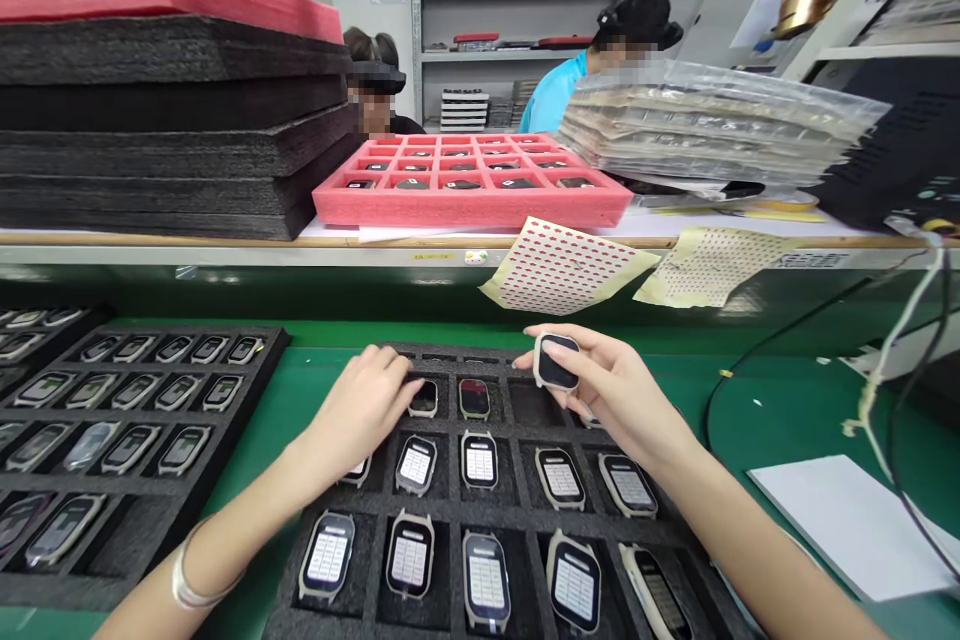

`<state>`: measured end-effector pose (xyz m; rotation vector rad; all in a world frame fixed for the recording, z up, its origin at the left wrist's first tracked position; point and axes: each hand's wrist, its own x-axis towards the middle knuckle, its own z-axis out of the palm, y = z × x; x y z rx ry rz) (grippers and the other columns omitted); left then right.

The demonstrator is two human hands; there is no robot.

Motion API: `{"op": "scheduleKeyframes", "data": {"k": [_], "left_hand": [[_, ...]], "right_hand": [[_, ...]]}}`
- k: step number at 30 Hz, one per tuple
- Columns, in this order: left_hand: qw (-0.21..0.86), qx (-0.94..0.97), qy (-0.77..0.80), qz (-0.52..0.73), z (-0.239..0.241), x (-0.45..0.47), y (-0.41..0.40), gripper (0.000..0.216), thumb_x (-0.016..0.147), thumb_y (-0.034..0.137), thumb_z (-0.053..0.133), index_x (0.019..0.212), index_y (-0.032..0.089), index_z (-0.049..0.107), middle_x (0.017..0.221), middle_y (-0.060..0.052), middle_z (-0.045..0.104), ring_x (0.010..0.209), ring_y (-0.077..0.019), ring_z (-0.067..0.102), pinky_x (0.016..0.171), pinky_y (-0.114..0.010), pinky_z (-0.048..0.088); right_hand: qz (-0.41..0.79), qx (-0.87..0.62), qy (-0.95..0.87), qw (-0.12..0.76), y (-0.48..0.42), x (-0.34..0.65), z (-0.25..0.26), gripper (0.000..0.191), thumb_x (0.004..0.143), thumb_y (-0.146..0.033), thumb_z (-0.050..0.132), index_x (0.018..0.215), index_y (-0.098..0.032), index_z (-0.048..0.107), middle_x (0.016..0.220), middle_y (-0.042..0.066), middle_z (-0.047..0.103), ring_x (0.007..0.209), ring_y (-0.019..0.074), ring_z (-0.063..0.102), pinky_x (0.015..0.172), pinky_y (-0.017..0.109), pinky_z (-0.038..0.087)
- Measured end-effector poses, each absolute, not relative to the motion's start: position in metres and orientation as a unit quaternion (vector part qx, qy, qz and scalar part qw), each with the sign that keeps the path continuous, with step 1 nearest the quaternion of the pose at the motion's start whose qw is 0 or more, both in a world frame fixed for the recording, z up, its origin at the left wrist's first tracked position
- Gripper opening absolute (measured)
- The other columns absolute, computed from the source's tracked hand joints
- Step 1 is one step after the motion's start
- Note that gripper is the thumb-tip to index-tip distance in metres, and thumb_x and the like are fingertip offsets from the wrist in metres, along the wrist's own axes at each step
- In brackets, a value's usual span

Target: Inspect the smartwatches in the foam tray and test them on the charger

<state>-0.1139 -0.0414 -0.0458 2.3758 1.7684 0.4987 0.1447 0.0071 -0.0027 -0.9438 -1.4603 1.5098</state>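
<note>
My right hand [615,385] grips a smartwatch case [556,363] with a dark screen and pale frame, lifted over a vacant compartment in the black foam tray [517,512]. My left hand [360,390] lies over the tray's back left part, fingers loosely bent and thumb apart. Its thumb is beside a dark-screened watch [424,400], and whether they touch is unclear. A watch with a dark reddish screen [474,399] sits between my hands. Nearer rows hold several strapless watches, many with white button grids lit, such as one watch [480,460].
A second black foam tray of watches [150,495] lies left. On the shelf above stand a pink foam tray [472,210], stacked black foam [150,145] and clear plastic trays [712,130]. White sheets [855,520] and cables [870,390] are right. Two people work beyond.
</note>
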Motion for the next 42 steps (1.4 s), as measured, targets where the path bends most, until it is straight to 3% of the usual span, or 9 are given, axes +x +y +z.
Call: {"op": "scheduleKeyframes", "data": {"k": [5,8,12,16,18,24,31,36,42], "left_hand": [[0.114,0.755,0.622,0.171,-0.066,-0.083,-0.033,0.011,0.088,0.016,0.049,0.084,0.011,0.058,0.088,-0.016,0.061,0.09,-0.0313,0.055,0.081,-0.046,0.042],[0.17,0.744,0.611,0.211,-0.075,-0.088,-0.027,0.011,0.083,0.025,0.059,0.083,0.014,0.058,0.083,-0.01,0.061,0.084,-0.0285,0.057,0.076,-0.041,0.044],[0.266,0.713,0.578,0.295,-0.071,-0.101,-0.018,0.02,0.083,0.036,0.057,0.079,0.017,0.06,0.08,-0.007,0.06,0.078,-0.0241,0.06,0.07,-0.035,0.047],[0.375,0.649,0.522,0.407,-0.054,-0.1,-0.016,0.03,0.093,0.038,0.04,0.103,0.014,0.055,0.103,-0.013,0.063,0.094,-0.0218,0.063,0.079,-0.033,0.05],[0.486,0.556,0.468,0.485,-0.046,-0.095,-0.017,0.03,0.092,0.036,0.045,0.107,0.011,0.054,0.101,-0.013,0.065,0.091,-0.0209,0.065,0.082,-0.033,0.05],[0.688,0.353,0.356,0.524,-0.047,-0.077,-0.024,0.032,0.08,0.03,0.067,0.105,0.01,0.06,0.077,-0.004,0.059,0.06,-0.0093,0.055,0.053,-0.02,0.043],[0.55,0.49,0.457,0.499,-0.056,-0.074,-0.03,0.042,0.079,0.03,0.066,0.116,0.016,0.056,0.069,0.004,0.05,0.05,-0.007,0.043,0.046,-0.021,0.034],[0.444,0.573,0.491,0.484,-0.059,-0.074,-0.033,0.037,0.08,0.025,0.061,0.116,0.019,0.053,0.091,-0.003,0.059,0.079,-0.0164,0.057,0.066,-0.025,0.045],[0.405,0.601,0.493,0.481,-0.065,-0.07,-0.037,0.045,0.082,0.023,0.058,0.125,0.02,0.045,0.111,-0.006,0.06,0.105,-0.0226,0.055,0.087,-0.031,0.043]], "right_hand": [[0.72,-0.321,-0.504,0.351,0.007,0.141,-0.009,0.038,0.092,-0.026,0.054,0.129,-0.017,0.049,0.107,0.015,0.065,0.064,0.0124,0.054,0.042,0.018,0.041],[0.736,-0.296,-0.508,0.335,0.006,0.139,-0.018,0.044,0.092,-0.023,0.054,0.135,-0.021,0.044,0.11,0.013,0.062,0.077,0.0153,0.056,0.049,0.02,0.047],[0.71,-0.284,-0.548,0.339,0.007,0.139,-0.024,0.041,0.091,-0.025,0.057,0.131,-0.021,0.049,0.101,0.011,0.064,0.067,0.0121,0.055,0.046,0.018,0.048],[0.691,-0.269,-0.567,0.358,0.007,0.14,-0.023,0.041,0.09,-0.028,0.06,0.129,-0.022,0.051,0.104,0.011,0.065,0.056,0.0085,0.053,0.043,0.017,0.049],[0.688,-0.264,-0.57,0.364,0.007,0.141,-0.023,0.04,0.089,-0.028,0.061,0.128,-0.022,0.053,0.103,0.011,0.066,0.053,0.0079,0.053,0.042,0.017,0.05],[0.725,-0.246,-0.55,0.333,0.007,0.143,-0.026,0.043,0.087,-0.031,0.063,0.127,-0.018,0.054,0.096,0.011,0.066,0.054,0.0108,0.059,0.035,0.016,0.049],[0.773,-0.216,-0.53,0.274,0.007,0.144,-0.028,0.045,0.089,-0.03,0.061,0.131,-0.019,0.049,0.108,0.015,0.064,0.06,0.0128,0.063,0.038,0.017,0.051],[0.775,-0.216,-0.529,0.269,0.006,0.143,-0.028,0.038,0.09,-0.028,0.06,0.126,-0.02,0.051,0.111,0.015,0.064,0.059,0.0119,0.063,0.04,0.018,0.051],[0.771,-0.241,-0.519,0.278,0.004,0.14,-0.028,0.043,0.086,-0.029,0.065,0.126,-0.019,0.053,0.104,0.014,0.066,0.054,0.0092,0.057,0.043,0.019,0.049]]}}
